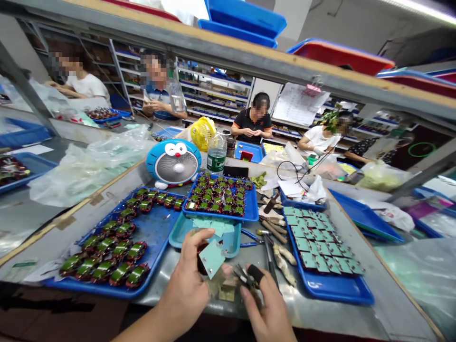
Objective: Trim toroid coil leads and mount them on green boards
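My left hand [187, 280] is closed around a wound coil [202, 260] whose face is covered by a light green square sheet [213, 259] with small metal pins poking through. To its right, my right hand [268, 301] is wrapped around small pliers [245, 275], their jaws aimed toward the coil but apart from it. A black sleeve [255, 272] covers one right finger. Behind my hands lies a teal tray [176, 235] with loose green sheets [217, 227]. The handle end of the pliers is hidden in my palm.
Coils stand in a large blue tray [156, 237] at left and a smaller blue tray [251, 211] behind. A right-hand tray [335, 287] holds sheet-topped coils. Between lie blue-handled pliers [251, 237], a hammer [269, 254] and gloves [285, 261]. A fan [174, 164] and bottle [216, 154] stand behind.
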A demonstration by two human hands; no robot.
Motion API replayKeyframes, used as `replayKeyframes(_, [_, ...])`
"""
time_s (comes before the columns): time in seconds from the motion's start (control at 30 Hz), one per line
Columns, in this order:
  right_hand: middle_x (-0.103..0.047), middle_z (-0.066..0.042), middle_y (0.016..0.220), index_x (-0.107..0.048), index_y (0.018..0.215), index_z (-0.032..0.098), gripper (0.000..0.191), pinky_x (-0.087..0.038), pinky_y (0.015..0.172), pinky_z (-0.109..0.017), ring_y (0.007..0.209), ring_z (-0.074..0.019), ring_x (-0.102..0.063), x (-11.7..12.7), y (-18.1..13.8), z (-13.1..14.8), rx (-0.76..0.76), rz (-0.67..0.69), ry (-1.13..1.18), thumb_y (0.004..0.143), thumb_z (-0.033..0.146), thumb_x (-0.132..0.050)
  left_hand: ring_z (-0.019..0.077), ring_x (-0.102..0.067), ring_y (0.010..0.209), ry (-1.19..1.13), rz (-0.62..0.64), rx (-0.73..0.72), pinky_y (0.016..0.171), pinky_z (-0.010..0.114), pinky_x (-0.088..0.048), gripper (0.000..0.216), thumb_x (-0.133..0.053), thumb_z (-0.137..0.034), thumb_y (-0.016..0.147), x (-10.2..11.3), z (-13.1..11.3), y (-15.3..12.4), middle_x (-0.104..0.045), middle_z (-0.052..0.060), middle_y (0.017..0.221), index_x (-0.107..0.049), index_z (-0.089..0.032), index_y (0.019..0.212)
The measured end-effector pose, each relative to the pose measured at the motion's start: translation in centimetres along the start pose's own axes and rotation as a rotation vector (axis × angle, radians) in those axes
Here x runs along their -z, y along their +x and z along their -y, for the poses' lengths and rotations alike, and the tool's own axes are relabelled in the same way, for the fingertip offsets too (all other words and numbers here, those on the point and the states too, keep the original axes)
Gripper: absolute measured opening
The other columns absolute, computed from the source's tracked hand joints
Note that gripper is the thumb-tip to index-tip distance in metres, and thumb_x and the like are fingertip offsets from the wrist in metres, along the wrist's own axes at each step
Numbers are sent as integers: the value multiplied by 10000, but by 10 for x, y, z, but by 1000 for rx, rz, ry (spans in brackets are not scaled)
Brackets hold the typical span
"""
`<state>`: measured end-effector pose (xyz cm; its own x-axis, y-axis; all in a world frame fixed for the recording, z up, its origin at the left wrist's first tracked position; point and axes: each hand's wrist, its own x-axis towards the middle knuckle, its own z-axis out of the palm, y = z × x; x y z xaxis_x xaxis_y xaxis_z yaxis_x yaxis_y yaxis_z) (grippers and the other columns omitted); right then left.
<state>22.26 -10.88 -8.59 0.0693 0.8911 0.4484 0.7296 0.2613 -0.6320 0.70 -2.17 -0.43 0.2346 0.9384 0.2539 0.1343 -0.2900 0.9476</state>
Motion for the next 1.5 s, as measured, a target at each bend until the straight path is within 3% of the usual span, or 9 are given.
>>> replayKeyframes(0.1, [-702,-145,1259,-568,1405,215,392,-646,929,-400,1150,-293,-720,1,3,8,16,9,42,1021,291,-570,247,-617,1103,-344,73,234,922,350,-519,715,-849,-393,847,-2,-7,1,-564,62,1311,-427,-367,1424])
replayKeyframes(0.23, [-679,-139,1331,-530,1431,239,431,-634,965,-404,1194,-294,-706,4,10,27,-4,-13,137,1008,288,-595,164,-641,792,-937,174,557,751,290,-516,658,-743,-575,900,-6,-20,6,-689,54,1023,-478,-270,1419])
replayKeyframes(0.4, [-598,-169,1452,-390,1548,224,629,-583,1053,-481,1312,-337,-633,6,24,51,39,-1,225,976,318,-636,179,-629,624,-1167,185,726,693,309,-506,733,-556,-723,941,-9,-29,10,-727,68,757,-573,-142,1387])
replayKeyframes(0.57, [-546,-163,1516,-272,1609,189,809,-523,1126,-461,1380,-335,-571,0,46,76,132,-13,299,929,353,-678,214,-665,673,-1209,179,758,748,347,-536,667,-514,-719,958,-15,-30,4,-728,66,712,-688,-151,1260])
replayKeyframes(0.7, [-655,-127,1377,-380,1562,215,735,-570,1052,-431,1258,-306,-652,-9,59,85,131,-51,268,921,378,-697,243,-699,734,-1189,189,752,795,379,-561,607,-498,-710,967,-21,-29,-2,-722,67,688,-760,-162,994])
replayKeyframes(0.83, [-695,-89,1339,-406,1557,273,679,-598,994,-401,1189,-277,-684,-8,63,82,164,-46,270,949,380,-688,293,-727,898,-1023,190,682,871,421,-556,701,-459,-787,938,-15,-23,-5,-774,83,890,-728,-201,1215])
replayKeyframes(0.97, [-690,-116,1356,-315,1619,268,764,-602,995,-423,1188,-280,-696,-1,64,72,173,-91,248,970,403,-695,284,-697,1078,-735,158,473,1005,407,-492,692,-534,-694,967,4,-16,-7,-754,74,1167,-470,-296,1530])
replayKeyframes(1.13, [-720,-105,1298,-284,1629,299,806,-618,975,-425,1130,-273,-733,0,66,64,160,-101,262,958,396,-721,308,-672,1169,-559,336,379,998,395,-500,590,-669,-457,983,19,-14,-6,-717,110,1305,-455,-301,1510])
replayKeyframes(1.5, [-573,-113,1485,-281,1612,302,821,-525,1119,-491,1362,-322,-579,-4,63,64,148,-116,245,945,489,-721,223,-714,911,-1176,190,516,894,365,-560,267,-728,-276,948,15,-13,3,-771,91,1092,-721,-243,1213])
